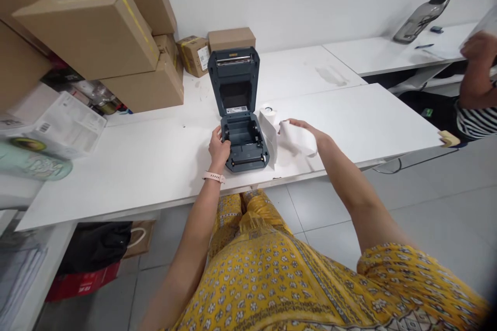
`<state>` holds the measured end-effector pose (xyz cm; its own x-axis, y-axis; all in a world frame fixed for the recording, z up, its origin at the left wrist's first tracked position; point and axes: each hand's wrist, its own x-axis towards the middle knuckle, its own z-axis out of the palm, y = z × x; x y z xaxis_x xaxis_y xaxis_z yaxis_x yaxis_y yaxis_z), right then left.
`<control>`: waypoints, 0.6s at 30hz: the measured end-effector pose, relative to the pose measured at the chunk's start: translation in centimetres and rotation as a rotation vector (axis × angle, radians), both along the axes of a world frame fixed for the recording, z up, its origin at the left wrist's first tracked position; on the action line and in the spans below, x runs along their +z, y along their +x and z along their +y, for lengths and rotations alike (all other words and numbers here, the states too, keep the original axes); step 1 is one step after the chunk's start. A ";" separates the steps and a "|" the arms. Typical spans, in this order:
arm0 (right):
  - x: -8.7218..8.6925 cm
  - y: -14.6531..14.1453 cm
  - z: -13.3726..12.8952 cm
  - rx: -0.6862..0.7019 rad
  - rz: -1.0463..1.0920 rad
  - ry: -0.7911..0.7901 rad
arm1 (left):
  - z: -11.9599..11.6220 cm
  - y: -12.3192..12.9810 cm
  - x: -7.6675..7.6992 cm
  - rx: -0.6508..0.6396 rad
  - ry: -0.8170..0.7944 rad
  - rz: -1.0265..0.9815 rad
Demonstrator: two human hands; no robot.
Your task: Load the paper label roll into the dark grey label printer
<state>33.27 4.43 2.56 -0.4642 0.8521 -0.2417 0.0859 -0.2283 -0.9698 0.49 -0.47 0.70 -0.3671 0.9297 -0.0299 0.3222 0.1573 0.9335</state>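
A dark label printer (245, 152) stands on the white table with its lid (235, 80) raised and its roll compartment showing no roll. My left hand (219, 149) grips the printer's left side, thumb over the edge. To the right of the printer, my right hand (306, 129) is closed on a loose white paper strip (298, 138), which curls and is slightly blurred. A small white paper roll (267, 112) stands by the printer's right side, with a length of paper reaching toward the table's front edge.
Cardboard boxes (97, 36) are stacked at the back left, with smaller boxes (232, 40) behind the printer. A white box (58, 124) and green bottle (37, 161) lie far left. Another person's arm (476, 72) and a clear bottle (421, 16) are at the right.
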 end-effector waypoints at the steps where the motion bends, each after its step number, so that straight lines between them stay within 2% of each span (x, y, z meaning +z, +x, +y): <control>1: 1.3 -0.4 -0.2 0.006 0.042 0.036 | 0.0 0.0 0.0 0.001 -0.007 0.006; 3: 4.0 -1.7 -0.5 0.064 0.091 0.211 | 0.0 0.0 0.0 0.000 -0.010 0.011; 5: 6.3 -4.1 -0.5 0.206 0.032 0.458 | 0.1 -0.1 -0.2 -0.003 -0.003 0.000; 8: 7.7 -9.2 0.2 0.457 -0.273 0.772 | 0.3 -0.1 -0.4 -0.008 0.003 -0.025; 10: 7.1 -12.5 1.0 0.542 -0.568 0.896 | 0.3 -0.1 -0.4 -0.004 0.001 -0.034; 13: 5.3 -15.9 1.8 0.559 -0.946 0.944 | 0.1 0.0 -0.2 0.014 -0.009 -0.031; 15: 4.1 -16.9 2.0 0.575 -1.069 0.969 | 0.0 0.0 0.0 0.021 -0.019 -0.028; 18: 3.2 -17.2 1.9 0.599 -1.132 1.007 | -0.1 0.0 0.1 0.020 -0.015 -0.031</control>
